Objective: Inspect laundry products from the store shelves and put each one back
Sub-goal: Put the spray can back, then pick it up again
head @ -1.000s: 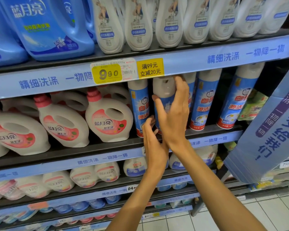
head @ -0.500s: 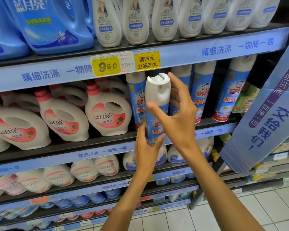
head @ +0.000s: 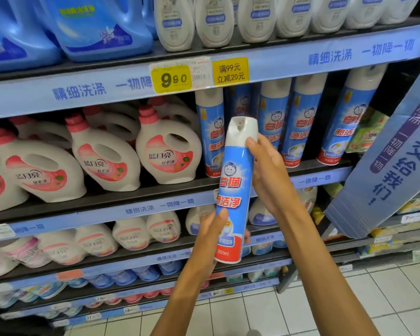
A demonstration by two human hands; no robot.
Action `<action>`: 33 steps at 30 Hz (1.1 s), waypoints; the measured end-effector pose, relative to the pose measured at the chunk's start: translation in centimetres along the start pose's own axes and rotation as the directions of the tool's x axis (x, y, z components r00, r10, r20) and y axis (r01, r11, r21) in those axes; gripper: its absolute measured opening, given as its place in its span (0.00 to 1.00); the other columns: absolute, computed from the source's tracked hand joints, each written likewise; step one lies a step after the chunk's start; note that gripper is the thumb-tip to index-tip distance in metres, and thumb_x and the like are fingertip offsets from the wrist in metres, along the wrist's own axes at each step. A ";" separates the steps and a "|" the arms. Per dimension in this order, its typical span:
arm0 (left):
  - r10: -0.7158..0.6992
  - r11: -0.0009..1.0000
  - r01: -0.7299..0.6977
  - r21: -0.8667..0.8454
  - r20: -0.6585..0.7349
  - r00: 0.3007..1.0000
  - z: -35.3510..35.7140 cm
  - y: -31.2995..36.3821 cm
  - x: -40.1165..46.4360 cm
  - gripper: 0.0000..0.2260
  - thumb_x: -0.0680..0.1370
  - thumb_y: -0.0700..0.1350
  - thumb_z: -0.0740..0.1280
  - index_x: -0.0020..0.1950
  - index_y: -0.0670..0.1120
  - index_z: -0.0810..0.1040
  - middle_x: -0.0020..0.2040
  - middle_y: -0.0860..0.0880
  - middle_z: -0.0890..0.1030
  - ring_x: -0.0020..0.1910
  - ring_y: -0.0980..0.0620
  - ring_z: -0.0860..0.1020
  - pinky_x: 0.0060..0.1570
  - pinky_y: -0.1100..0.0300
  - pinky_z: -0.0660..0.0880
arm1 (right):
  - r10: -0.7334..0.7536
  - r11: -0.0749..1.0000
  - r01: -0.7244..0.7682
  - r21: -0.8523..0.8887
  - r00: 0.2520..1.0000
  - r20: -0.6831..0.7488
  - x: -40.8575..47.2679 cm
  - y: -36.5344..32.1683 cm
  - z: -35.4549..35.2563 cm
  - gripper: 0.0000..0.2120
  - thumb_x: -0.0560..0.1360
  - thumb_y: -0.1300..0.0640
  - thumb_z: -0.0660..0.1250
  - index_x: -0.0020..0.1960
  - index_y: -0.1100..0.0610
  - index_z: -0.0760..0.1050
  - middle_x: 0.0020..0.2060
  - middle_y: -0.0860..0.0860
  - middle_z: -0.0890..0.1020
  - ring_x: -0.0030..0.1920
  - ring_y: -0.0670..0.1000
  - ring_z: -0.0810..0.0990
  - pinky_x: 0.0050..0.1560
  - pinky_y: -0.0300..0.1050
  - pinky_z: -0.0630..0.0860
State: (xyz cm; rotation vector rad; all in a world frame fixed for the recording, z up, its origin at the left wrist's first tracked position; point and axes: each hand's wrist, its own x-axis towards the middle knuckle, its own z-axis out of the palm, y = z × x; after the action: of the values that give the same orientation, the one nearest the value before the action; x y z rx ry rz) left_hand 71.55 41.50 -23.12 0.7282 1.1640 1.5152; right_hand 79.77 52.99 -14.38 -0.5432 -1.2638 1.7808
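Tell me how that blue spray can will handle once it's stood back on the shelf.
The spray can looks rigid, probably metal, so it shouldn't flex. Tall and narrow, it may tip if nudged. Its glossy round body could slip or roll; both the left hand and right hand hold it.

Gap in the can row on my shelf: open slot between two standing cans. Shelf edge above limits headroom. Pink-capped jugs block the left. Hanging blue sign crowds my right arm's side.
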 end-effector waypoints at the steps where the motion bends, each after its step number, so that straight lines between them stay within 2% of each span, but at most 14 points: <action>1: -0.031 0.999 0.032 -0.029 0.019 0.999 -0.2 -0.1 -0.2 0.32 0.59 0.69 0.74 0.53 0.48 0.82 0.41 0.42 0.84 0.37 0.47 0.83 0.38 0.54 0.81 | 0.019 1.000 -0.018 0.024 1.000 -0.014 -0.1 0.4 0.0 0.19 0.79 0.55 0.62 0.68 0.59 0.69 0.51 0.52 0.82 0.49 0.48 0.81 0.49 0.43 0.79; 5: -0.094 0.993 0.093 0.070 0.020 0.995 -0.7 0.2 -0.8 0.33 0.64 0.71 0.68 0.57 0.47 0.79 0.45 0.41 0.84 0.40 0.45 0.83 0.44 0.51 0.79 | 0.016 0.990 -0.012 0.142 1.000 -0.023 -0.7 1.2 0.1 0.25 0.74 0.55 0.66 0.69 0.62 0.67 0.49 0.54 0.83 0.45 0.48 0.83 0.45 0.42 0.79; 8: -0.150 0.988 0.150 0.037 -0.005 0.989 -1.0 0.5 -1.4 0.33 0.67 0.71 0.64 0.55 0.44 0.79 0.39 0.41 0.83 0.33 0.47 0.82 0.33 0.58 0.79 | -0.002 0.988 0.010 0.153 0.998 -0.057 -0.9 1.2 0.2 0.27 0.71 0.53 0.68 0.66 0.64 0.69 0.45 0.52 0.83 0.42 0.47 0.82 0.42 0.41 0.79; 11: -0.240 0.958 0.266 -0.111 0.206 0.949 -0.9 0.9 -2.4 0.33 0.71 0.70 0.60 0.54 0.41 0.80 0.37 0.40 0.81 0.29 0.47 0.80 0.29 0.58 0.77 | 0.076 0.969 -0.072 0.235 0.997 -0.006 -1.1 1.2 0.0 0.23 0.70 0.45 0.67 0.58 0.59 0.74 0.39 0.50 0.84 0.41 0.49 0.82 0.44 0.44 0.81; 13: -0.259 0.906 0.354 -0.232 0.357 0.897 -0.4 0.7 -2.9 0.32 0.72 0.68 0.61 0.53 0.39 0.79 0.36 0.41 0.80 0.28 0.47 0.80 0.29 0.58 0.77 | 0.141 0.913 -0.172 0.370 0.984 0.110 -1.3 1.1 0.0 0.22 0.72 0.40 0.62 0.57 0.56 0.75 0.44 0.53 0.85 0.47 0.53 0.84 0.48 0.49 0.81; 15: -0.257 0.895 0.367 -0.254 0.380 0.889 0.2 0.4 -3.2 0.33 0.73 0.68 0.59 0.54 0.39 0.77 0.37 0.41 0.81 0.30 0.47 0.80 0.32 0.57 0.78 | 0.134 0.908 -0.186 0.376 0.978 0.160 -1.5 0.7 0.1 0.21 0.74 0.41 0.60 0.55 0.55 0.78 0.45 0.54 0.85 0.45 0.52 0.84 0.45 0.46 0.81; 18: -0.204 0.971 0.223 -0.090 0.189 0.961 0.7 0.1 -3.2 0.30 0.73 0.68 0.56 0.60 0.46 0.78 0.48 0.42 0.84 0.45 0.47 0.83 0.45 0.54 0.81 | 0.119 0.957 -0.152 0.247 0.982 0.144 -1.7 -0.2 0.2 0.20 0.72 0.42 0.63 0.49 0.58 0.82 0.37 0.53 0.83 0.35 0.48 0.81 0.40 0.42 0.80; 20: -0.081 0.995 0.079 0.062 0.032 0.996 1.0 0.7 -3.3 0.26 0.71 0.69 0.57 0.60 0.56 0.79 0.58 0.46 0.82 0.56 0.49 0.81 0.57 0.52 0.78 | 0.091 0.988 -0.097 0.118 0.995 0.050 -1.7 -1.0 0.3 0.25 0.73 0.45 0.65 0.57 0.65 0.76 0.38 0.54 0.82 0.35 0.49 0.82 0.38 0.42 0.80; 22: -0.015 0.984 0.019 0.175 -0.026 1.000 1.7 1.2 -3.2 0.30 0.69 0.72 0.57 0.61 0.55 0.78 0.58 0.47 0.82 0.57 0.49 0.80 0.61 0.48 0.75 | 0.050 0.998 -0.050 0.038 0.999 0.001 -1.7 -1.6 0.0 0.22 0.76 0.48 0.65 0.62 0.62 0.73 0.41 0.53 0.83 0.39 0.48 0.83 0.40 0.42 0.80; 24: 0.019 0.980 -0.007 0.200 -0.061 0.998 2.7 1.3 -3.1 0.28 0.68 0.72 0.59 0.55 0.54 0.80 0.47 0.46 0.84 0.45 0.48 0.83 0.51 0.50 0.80 | 0.076 0.995 -0.078 0.057 0.996 0.045 -1.7 -2.0 -0.3 0.19 0.78 0.47 0.62 0.63 0.58 0.73 0.44 0.53 0.84 0.43 0.48 0.84 0.42 0.42 0.80; 26: -0.065 0.998 0.065 -0.006 -0.007 0.998 3.6 1.1 -3.2 0.29 0.70 0.69 0.58 0.51 0.47 0.81 0.36 0.42 0.82 0.32 0.48 0.81 0.35 0.56 0.79 | 0.121 0.986 -0.128 0.106 0.990 0.075 -1.7 -2.3 -1.0 0.19 0.79 0.45 0.61 0.63 0.56 0.74 0.47 0.52 0.84 0.46 0.48 0.84 0.43 0.41 0.79; 27: -0.146 0.976 0.155 -0.155 0.069 0.987 3.9 1.1 -3.4 0.30 0.71 0.69 0.57 0.49 0.44 0.80 0.34 0.42 0.80 0.29 0.48 0.79 0.31 0.58 0.77 | 0.139 0.981 -0.149 0.126 0.987 0.086 -1.7 -2.3 -1.4 0.19 0.79 0.45 0.60 0.63 0.55 0.75 0.48 0.52 0.85 0.47 0.47 0.84 0.44 0.41 0.79; 30: -0.270 0.843 0.393 -0.369 0.342 0.900 4.1 0.6 -3.7 0.33 0.72 0.70 0.57 0.46 0.39 0.79 0.32 0.43 0.79 0.26 0.49 0.78 0.28 0.60 0.76 | 0.239 0.927 -0.280 0.248 0.954 0.184 -1.9 -1.9 -2.4 0.24 0.76 0.41 0.61 0.61 0.58 0.77 0.52 0.56 0.84 0.54 0.54 0.82 0.51 0.48 0.80; 33: -0.285 0.831 0.438 -0.343 0.412 0.865 4.7 0.1 -3.7 0.34 0.72 0.69 0.59 0.49 0.37 0.78 0.35 0.41 0.81 0.30 0.46 0.81 0.32 0.57 0.79 | 0.263 0.872 -0.358 0.334 0.918 0.297 -2.1 -1.5 -2.7 0.28 0.73 0.37 0.59 0.59 0.59 0.75 0.49 0.57 0.83 0.47 0.54 0.83 0.48 0.48 0.81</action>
State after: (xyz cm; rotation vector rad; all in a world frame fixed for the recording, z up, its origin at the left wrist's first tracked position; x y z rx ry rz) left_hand 76.71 39.40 -20.96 0.4117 0.6233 1.1909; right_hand 83.52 52.84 -14.40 -0.3214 -0.9786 2.3613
